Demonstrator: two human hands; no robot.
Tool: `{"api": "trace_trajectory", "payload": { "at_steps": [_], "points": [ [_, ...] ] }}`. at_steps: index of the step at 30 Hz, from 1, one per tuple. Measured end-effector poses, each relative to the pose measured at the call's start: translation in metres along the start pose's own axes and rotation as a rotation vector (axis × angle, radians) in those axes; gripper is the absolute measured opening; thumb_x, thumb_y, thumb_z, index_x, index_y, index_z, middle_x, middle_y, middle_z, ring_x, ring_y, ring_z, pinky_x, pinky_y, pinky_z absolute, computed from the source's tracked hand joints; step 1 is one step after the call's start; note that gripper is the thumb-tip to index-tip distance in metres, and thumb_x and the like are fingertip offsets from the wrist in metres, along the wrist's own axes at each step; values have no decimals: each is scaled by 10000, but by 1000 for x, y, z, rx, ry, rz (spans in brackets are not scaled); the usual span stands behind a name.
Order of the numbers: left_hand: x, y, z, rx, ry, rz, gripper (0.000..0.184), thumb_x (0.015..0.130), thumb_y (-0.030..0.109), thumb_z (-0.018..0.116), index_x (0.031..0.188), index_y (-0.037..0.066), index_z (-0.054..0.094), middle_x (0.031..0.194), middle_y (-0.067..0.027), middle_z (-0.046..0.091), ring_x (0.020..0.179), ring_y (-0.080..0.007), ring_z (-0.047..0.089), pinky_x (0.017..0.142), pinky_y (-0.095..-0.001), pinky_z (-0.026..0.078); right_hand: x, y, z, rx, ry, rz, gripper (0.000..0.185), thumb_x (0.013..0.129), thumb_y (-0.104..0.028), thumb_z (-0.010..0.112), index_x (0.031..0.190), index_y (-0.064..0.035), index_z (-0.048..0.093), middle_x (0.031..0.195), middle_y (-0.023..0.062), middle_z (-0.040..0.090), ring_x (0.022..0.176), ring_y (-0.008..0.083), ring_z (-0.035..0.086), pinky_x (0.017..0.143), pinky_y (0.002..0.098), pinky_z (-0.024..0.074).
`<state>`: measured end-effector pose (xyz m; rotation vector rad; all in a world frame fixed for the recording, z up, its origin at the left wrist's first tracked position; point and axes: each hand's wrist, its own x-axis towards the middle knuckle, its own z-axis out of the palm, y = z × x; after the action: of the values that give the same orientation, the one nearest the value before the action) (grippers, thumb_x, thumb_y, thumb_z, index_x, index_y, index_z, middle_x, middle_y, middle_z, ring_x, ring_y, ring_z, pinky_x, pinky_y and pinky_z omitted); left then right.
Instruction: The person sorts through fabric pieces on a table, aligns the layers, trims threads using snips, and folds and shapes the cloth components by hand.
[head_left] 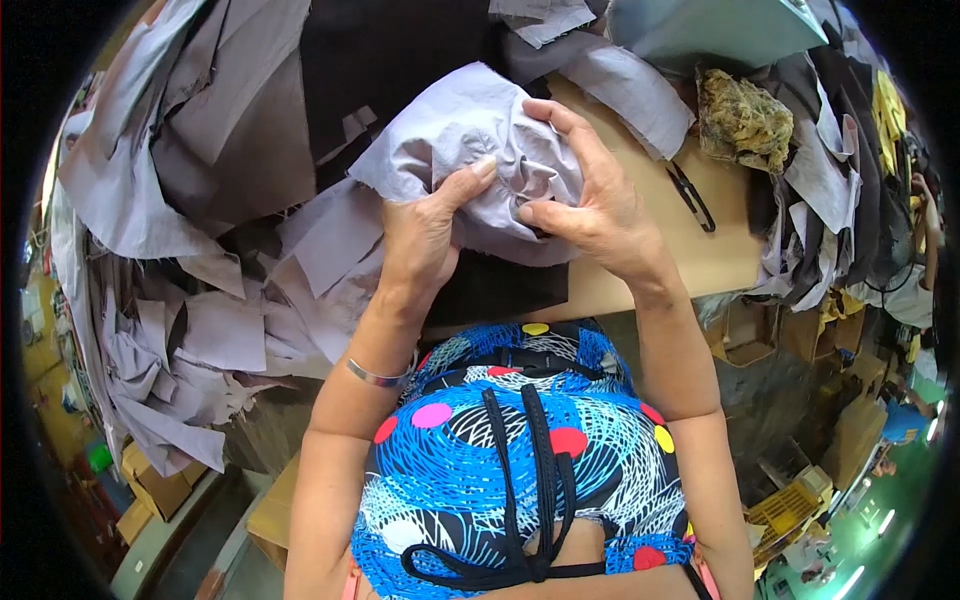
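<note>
A crumpled piece of pale lilac-grey fabric (455, 120) is held up over the table in both hands. My left hand (430, 215) grips its lower left side, with the thumb pressed on top and the other fingers hidden beneath. On the right side, my right hand (600, 205) pinches the gathered cloth, its thumb near the middle and its fingers curled over the upper right edge. Folds bunch up between the two thumbs. Below the held fabric, a dark piece of cloth (510, 290) lies at the table's front edge.
Grey fabric pieces (225, 330) pile up on the left and hang over the edge. Black thread snips (690, 198) lie on the tan tabletop (725, 210), near a plastic-wrapped yellowish bundle (745, 120). More cloth (825, 190) hangs at the right. Cardboard boxes (745, 335) stand below.
</note>
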<state>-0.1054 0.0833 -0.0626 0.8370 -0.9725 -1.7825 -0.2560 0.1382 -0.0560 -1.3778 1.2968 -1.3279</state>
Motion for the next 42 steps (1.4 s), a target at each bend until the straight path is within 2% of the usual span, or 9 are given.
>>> {"api": "trace_trajectory", "payload": {
  "at_steps": [6, 15, 22, 28, 33, 36, 39, 41, 42],
  "points": [
    [6, -9, 1, 47, -50, 44, 333, 799, 1, 625, 1111, 6, 507, 1033, -66, 574, 921, -149, 572, 818, -260, 466, -5, 4, -9, -82, 69, -53, 735, 646, -3, 634, 1315, 5, 329, 1246, 152, 460, 1173, 211, 431, 979, 281, 323],
    [-1, 1, 2, -119, -100, -174, 438, 788, -7, 622, 1193, 22, 458, 1093, -72, 551, 1002, -167, 541, 870, -291, 447, -11, -9, -8, 356, 20, 68, 653, 716, 32, 586, 1323, -30, 352, 1213, 93, 469, 1108, 159, 454, 962, 271, 349],
    [-18, 17, 6, 226, -169, -12, 552, 694, 2, 702, 1187, -2, 455, 1082, -71, 545, 972, -156, 537, 862, -285, 437, -9, -10, -10, 94, -23, 4, 614, 720, 1, 581, 1300, -10, 380, 1244, 131, 464, 1158, 204, 440, 989, 294, 323],
    [-25, -12, 14, 297, -31, 113, 445, 714, 38, 700, 1104, -17, 494, 1027, -58, 541, 917, -150, 534, 803, -275, 457, -18, -3, -28, -185, -48, -49, 622, 732, -81, 626, 1302, -18, 384, 1244, 168, 490, 1195, 237, 430, 1006, 313, 304],
    [-31, -47, 24, 234, -143, -22, 369, 760, 60, 659, 1082, -21, 497, 968, -65, 572, 861, -137, 548, 735, -275, 482, -16, -41, -35, -938, 231, -286, 504, 717, -79, 656, 1196, -53, 499, 879, 109, 613, 787, 257, 567, 730, 361, 427],
    [-39, -79, 30, 435, -264, 14, 357, 772, 65, 638, 1089, -28, 502, 1001, -91, 580, 922, -176, 547, 808, -307, 459, 3, -46, -9, -652, 81, -493, 464, 695, -77, 661, 1139, -54, 532, 887, 105, 607, 810, 259, 562, 714, 356, 430],
    [-43, -131, 21, 647, -354, 101, 338, 796, 130, 603, 1086, -21, 518, 1111, -167, 549, 1071, -253, 488, 945, -361, 361, 31, -40, 37, -732, -332, -576, 424, 726, -157, 636, 1112, -70, 483, 910, 113, 594, 910, 276, 559, 804, 383, 390],
    [-41, -134, 18, 755, -459, 81, 348, 818, 163, 564, 1110, -17, 505, 1174, -201, 504, 1126, -280, 443, 982, -375, 315, 49, 0, 72, -798, -259, -706, 473, 743, -147, 608, 1183, -95, 440, 957, 112, 611, 964, 304, 557, 821, 436, 390],
    [-38, -123, 19, 766, -519, 81, 358, 825, 174, 549, 1123, -15, 496, 1193, -212, 484, 1139, -290, 427, 987, -377, 305, 53, 13, 84, -821, -396, -524, 503, 748, -145, 609, 1212, -96, 420, 1003, 131, 595, 950, 314, 563, 805, 426, 408]
  ]
}}
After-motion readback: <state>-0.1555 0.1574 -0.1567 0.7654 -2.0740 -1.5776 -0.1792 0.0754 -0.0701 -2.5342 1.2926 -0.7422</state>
